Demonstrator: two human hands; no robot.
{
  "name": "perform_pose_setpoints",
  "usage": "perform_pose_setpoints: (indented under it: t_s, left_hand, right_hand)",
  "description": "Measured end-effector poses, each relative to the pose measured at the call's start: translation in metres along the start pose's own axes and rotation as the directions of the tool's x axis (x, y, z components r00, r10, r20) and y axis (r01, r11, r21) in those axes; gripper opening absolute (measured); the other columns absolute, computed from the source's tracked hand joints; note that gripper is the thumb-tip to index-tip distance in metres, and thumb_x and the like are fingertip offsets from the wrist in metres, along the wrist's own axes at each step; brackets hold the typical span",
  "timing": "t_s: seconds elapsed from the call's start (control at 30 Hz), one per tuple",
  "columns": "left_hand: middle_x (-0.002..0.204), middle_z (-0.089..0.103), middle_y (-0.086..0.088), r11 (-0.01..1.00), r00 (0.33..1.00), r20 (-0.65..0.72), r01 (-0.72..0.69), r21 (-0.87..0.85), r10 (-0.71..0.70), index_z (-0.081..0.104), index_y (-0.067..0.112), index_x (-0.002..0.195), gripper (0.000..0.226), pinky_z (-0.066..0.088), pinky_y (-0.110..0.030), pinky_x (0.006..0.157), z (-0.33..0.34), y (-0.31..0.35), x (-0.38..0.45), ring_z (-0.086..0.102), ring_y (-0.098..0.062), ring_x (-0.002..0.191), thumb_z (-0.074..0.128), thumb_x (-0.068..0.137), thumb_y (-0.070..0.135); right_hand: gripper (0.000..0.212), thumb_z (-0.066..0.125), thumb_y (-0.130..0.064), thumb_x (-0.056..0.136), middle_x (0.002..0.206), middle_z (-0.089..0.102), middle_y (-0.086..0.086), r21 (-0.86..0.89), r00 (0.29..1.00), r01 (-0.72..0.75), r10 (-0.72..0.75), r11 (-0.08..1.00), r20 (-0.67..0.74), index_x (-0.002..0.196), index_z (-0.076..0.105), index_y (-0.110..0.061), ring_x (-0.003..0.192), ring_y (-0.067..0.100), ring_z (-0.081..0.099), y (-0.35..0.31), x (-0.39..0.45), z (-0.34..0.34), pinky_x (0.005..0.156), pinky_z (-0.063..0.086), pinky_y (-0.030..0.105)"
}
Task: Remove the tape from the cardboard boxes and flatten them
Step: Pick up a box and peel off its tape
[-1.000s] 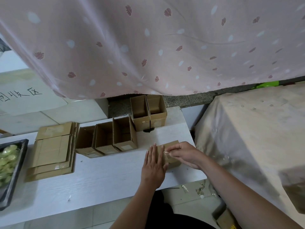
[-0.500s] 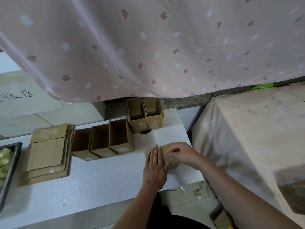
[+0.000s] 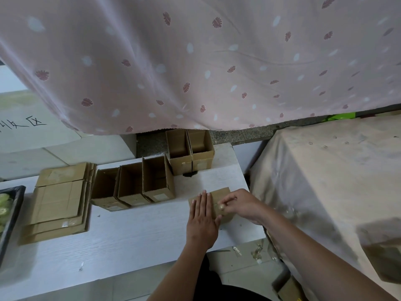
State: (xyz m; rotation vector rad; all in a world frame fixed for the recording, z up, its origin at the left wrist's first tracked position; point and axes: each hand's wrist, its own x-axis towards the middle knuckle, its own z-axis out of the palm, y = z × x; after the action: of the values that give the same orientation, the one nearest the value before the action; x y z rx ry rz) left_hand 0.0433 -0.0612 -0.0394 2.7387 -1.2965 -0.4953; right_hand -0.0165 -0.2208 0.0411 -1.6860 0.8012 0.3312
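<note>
A small closed cardboard box (image 3: 219, 195) lies on the white table (image 3: 134, 231) near its right end. My left hand (image 3: 202, 218) presses flat on the box's left part, fingers straight. My right hand (image 3: 240, 206) pinches a bit of clear tape (image 3: 221, 207) at the box's top. Three open boxes (image 3: 134, 183) stand in a row behind, two more open boxes (image 3: 189, 152) further back. A stack of flattened boxes (image 3: 58, 200) lies at the left.
A black tray (image 3: 13, 211) with green items sits at the table's left edge. A pink patterned cloth (image 3: 195, 61) hangs above the back. A cloth-covered block (image 3: 336, 181) stands right of the table. Tape scraps (image 3: 256, 252) litter the floor.
My right hand's fingers have drawn a little to the right along the box top with the tape pinched between them. The left hand stays flat on the box.
</note>
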Motion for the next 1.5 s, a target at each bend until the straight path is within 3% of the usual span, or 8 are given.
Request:
perform_pose_setpoints:
  t_s: [0.3,0.43,0.53,0.83,1.1,1.23,1.37,1.5]
  left_hand:
    - [0.162,-0.029,-0.009,1.000,1.000,0.005,0.007,-0.006,-0.007,-0.021,0.012,0.156,0.071,-0.017,-0.043,0.122,0.000,0.002,0.000,-0.031,-0.023,0.148,0.010,0.105,0.050]
    - [0.161,-0.032,-0.008,1.000,1.000,0.017,0.008,-0.011,-0.008,-0.023,0.013,0.155,0.071,-0.018,-0.042,0.121,0.000,0.002,0.002,-0.033,-0.023,0.147,0.011,0.106,0.051]
    - [0.161,-0.033,-0.008,1.000,1.000,0.014,0.004,-0.001,-0.004,-0.024,0.013,0.155,0.072,-0.017,-0.042,0.121,0.001,0.000,0.002,-0.034,-0.023,0.147,0.011,0.105,0.052]
    - [0.162,-0.030,-0.009,1.000,1.000,0.019,-0.002,-0.003,0.002,-0.024,0.013,0.155,0.074,-0.016,-0.044,0.123,0.004,-0.002,0.004,-0.029,-0.024,0.149,0.002,0.100,0.054]
    - [0.160,-0.034,-0.008,1.000,1.000,0.005,-0.002,-0.001,0.002,-0.028,0.015,0.152,0.074,-0.017,-0.042,0.123,0.004,-0.005,0.002,-0.032,-0.024,0.148,-0.005,0.095,0.057]
    - [0.160,-0.032,-0.009,1.000,1.000,0.005,0.000,-0.001,0.000,-0.027,0.015,0.153,0.074,-0.018,-0.042,0.122,0.004,-0.001,0.002,-0.030,-0.024,0.148,-0.004,0.096,0.056]
    - [0.162,-0.030,-0.010,1.000,1.000,0.007,0.000,0.013,0.000,-0.024,0.014,0.154,0.075,-0.020,-0.041,0.121,0.003,-0.002,0.001,-0.028,-0.025,0.150,-0.003,0.096,0.055]
    - [0.161,-0.030,-0.010,1.000,1.000,0.009,-0.003,0.016,0.003,-0.026,0.014,0.153,0.075,-0.020,-0.041,0.122,0.001,-0.002,0.001,-0.028,-0.026,0.149,-0.004,0.095,0.055]
  right_hand:
    - [0.016,0.065,-0.002,0.078,0.072,0.064,-0.008,-0.427,0.964,0.133,-0.217,0.894,-0.153,0.072,0.064,-0.017,0.072,0.010,0.060,-0.010,0.001,0.010,0.054,0.039,0.009]
    - [0.024,0.059,0.005,0.083,0.076,0.061,0.005,-0.380,0.950,0.159,-0.246,0.911,-0.192,0.089,0.063,-0.018,0.069,0.016,0.054,-0.009,0.000,0.013,0.063,0.050,0.028]
    - [0.035,0.057,0.003,0.089,0.080,0.059,-0.005,-0.371,0.949,0.168,-0.251,0.913,-0.190,0.103,0.071,-0.027,0.073,0.008,0.053,-0.008,0.000,0.006,0.063,0.040,0.008]
    - [0.010,0.076,-0.012,0.076,0.070,0.066,-0.011,-0.174,0.946,0.028,-0.082,0.984,-0.314,0.077,0.075,-0.022,0.068,0.002,0.060,0.007,-0.004,-0.023,0.056,0.041,0.014]
    - [0.027,0.087,-0.018,0.069,0.054,0.057,-0.015,-0.300,0.904,0.059,-0.179,0.952,-0.388,0.063,0.061,-0.023,0.052,-0.001,0.051,0.021,-0.005,-0.034,0.045,0.034,0.011]
    - [0.026,0.071,-0.004,0.085,0.069,0.067,-0.006,-0.292,0.935,0.093,-0.184,0.952,-0.303,0.090,0.076,-0.029,0.065,0.002,0.059,0.017,-0.003,-0.029,0.066,0.051,0.015]
    - [0.016,0.075,-0.016,0.082,0.074,0.068,-0.022,-0.288,0.956,0.038,-0.119,0.957,-0.269,0.077,0.079,-0.030,0.077,-0.004,0.063,0.013,-0.003,-0.021,0.060,0.041,0.003]
    - [0.004,0.076,-0.031,0.073,0.094,0.064,-0.020,-0.212,0.969,-0.035,-0.019,0.977,-0.247,0.076,0.074,-0.032,0.089,-0.002,0.059,0.012,-0.001,-0.013,0.066,0.045,0.018]
